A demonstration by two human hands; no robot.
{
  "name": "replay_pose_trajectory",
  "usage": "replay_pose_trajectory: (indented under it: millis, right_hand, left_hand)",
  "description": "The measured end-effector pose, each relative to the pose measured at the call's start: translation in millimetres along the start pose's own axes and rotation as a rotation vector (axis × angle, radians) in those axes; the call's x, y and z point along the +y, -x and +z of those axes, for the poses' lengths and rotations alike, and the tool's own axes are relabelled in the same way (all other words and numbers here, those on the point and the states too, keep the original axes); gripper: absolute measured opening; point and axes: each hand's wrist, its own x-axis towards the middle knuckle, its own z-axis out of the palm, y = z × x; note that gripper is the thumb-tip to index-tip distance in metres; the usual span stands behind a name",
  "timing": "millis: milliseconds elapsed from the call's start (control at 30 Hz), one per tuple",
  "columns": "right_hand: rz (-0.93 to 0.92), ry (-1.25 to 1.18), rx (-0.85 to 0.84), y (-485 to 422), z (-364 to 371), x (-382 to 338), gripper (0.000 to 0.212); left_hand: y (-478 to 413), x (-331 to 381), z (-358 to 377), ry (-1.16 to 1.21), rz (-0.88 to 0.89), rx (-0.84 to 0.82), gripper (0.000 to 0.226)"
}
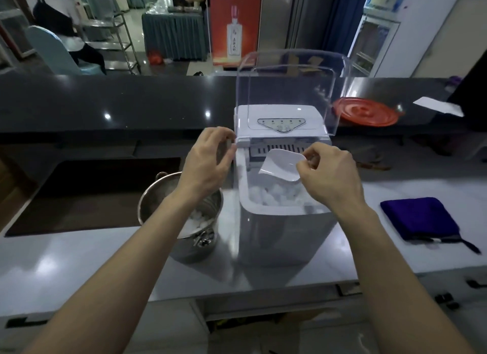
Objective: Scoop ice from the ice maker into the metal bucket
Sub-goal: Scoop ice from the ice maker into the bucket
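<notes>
Both forearms reach forward from the bottom of the view over the pale worktop (79, 261). The right hand (329, 172) is held above the open ice maker (279, 232), wrist slightly bent, thumb and forefinger pinching the rear edge of a white plastic scoop (282, 166). The scoop hangs tilted, its wide mouth facing left and down, just above the ice cubes (276, 195) heaped in the machine's bin; whether it touches them cannot be told. The ice maker's clear lid (287, 90) stands raised behind its control panel.

The left hand (208, 158) hovers at the machine's left side, fingers loosely curled and spread, gripping nothing; its fingertips come close to the hinge corner, though contact cannot be judged. Beneath this wrist sits the metal bucket (181, 237), upright on the worktop and just beside the ice maker's left wall, with a layer of ice (196, 220) already inside.

A folded blue cloth (419, 219) lies on the worktop to the right, well apart from the machine. A red round lid (366, 111) rests on the dark raised counter (105, 103) behind.
</notes>
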Motion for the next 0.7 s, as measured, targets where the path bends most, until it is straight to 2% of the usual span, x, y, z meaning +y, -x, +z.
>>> replay_pose_trajectory:
  millis: [67, 200, 433, 533, 700]
  right_hand:
    - [-0.023, 0.026, -0.02, -7, -10, 20, 0.017]
    - [-0.113, 0.086, -0.024, -19, -22, 53, 0.019]
    - [-0.453, 0.136, -0.081, -31, -22, 72, 0.025]
    - [-0.583, 0.165, -0.027, -33, -20, 73, 0.022]
    - [-0.648, 0.183, 0.018, -41, -14, 74, 0.025]
  left_hand:
    - [-4, 11, 14, 0.011, 0.018, 0.017, 0.024]
    - [-8, 30, 41, -0.012, -0.059, 0.032, 0.03]
    - [-11, 36, 62, -0.028, -0.158, 0.106, 0.034]
    - [-10, 29, 66, -0.06, -0.154, 0.108, 0.031]
    - [-11, 25, 67, -0.07, -0.145, 0.101, 0.027]
